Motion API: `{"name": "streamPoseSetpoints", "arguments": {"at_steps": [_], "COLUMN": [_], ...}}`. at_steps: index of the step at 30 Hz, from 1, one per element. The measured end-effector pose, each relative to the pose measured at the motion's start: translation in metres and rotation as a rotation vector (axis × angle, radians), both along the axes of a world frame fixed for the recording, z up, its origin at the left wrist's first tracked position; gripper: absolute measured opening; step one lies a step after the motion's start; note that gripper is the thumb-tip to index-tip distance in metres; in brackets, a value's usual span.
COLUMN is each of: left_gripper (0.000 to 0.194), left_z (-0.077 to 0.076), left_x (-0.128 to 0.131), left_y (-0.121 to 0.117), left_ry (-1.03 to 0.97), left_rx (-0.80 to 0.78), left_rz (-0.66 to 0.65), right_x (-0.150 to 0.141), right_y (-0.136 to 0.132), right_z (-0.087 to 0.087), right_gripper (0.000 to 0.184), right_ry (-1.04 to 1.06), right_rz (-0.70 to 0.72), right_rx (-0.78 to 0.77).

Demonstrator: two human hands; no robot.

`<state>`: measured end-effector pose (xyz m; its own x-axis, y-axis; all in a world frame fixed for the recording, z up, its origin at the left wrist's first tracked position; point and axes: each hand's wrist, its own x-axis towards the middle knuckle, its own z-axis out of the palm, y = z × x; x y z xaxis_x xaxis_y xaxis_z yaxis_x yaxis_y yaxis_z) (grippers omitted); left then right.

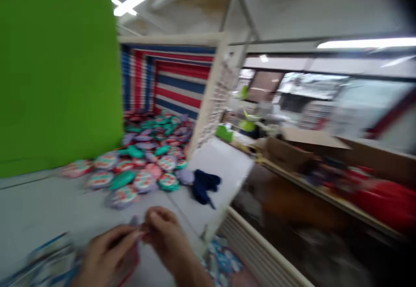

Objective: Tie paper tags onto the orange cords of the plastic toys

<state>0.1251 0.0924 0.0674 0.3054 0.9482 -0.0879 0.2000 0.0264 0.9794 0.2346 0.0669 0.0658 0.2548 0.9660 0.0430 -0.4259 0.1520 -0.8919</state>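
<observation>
Low in the view, my left hand (105, 254) and my right hand (165, 235) meet with fingers pinched together. A small thing with a lavender tip (134, 220) shows between the fingertips; blur hides its kind. Below my left fingers hangs a red-edged, partly see-through piece (132, 263), mostly covered by that hand. Just beyond both hands lies a heap of round, padded-looking pieces (143, 181) in teal, lavender, pink and red, many with a patterned face. Flat blue-edged packets or cards (53, 261) lie left of my left hand.
A dark blue cloth item, perhaps a glove (204, 185), lies on the white table (227, 161). A tall green panel (58, 75) stands left, and a striped-lined frame (182, 83) behind the heap. On the right are a shelf with an open carton (286, 153) and red bags (386, 200).
</observation>
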Motion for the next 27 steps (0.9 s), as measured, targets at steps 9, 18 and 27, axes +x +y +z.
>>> {"name": "streamPoseSetpoints", "arguments": {"at_steps": [9, 18, 27], "left_gripper": [0.017, 0.017, 0.019], "left_z": [0.008, 0.004, 0.009], "left_x": [-0.002, -0.005, -0.004], "left_y": [-0.006, -0.006, -0.008], "left_ry": [-0.186, -0.204, -0.194], "left_rx": [-0.042, -0.078, -0.074], "left_rz": [-0.032, -0.014, -0.035], "right_x": [0.002, 0.000, 0.001], "right_y": [-0.011, -0.013, -0.014], "right_z": [-0.017, -0.021, -0.029], "right_gripper": [0.014, 0.017, 0.015], "right_ry": [0.456, 0.375, 0.218], "right_rz": [0.173, 0.143, 0.119], "right_rx": [-0.183, -0.194, -0.154]}}
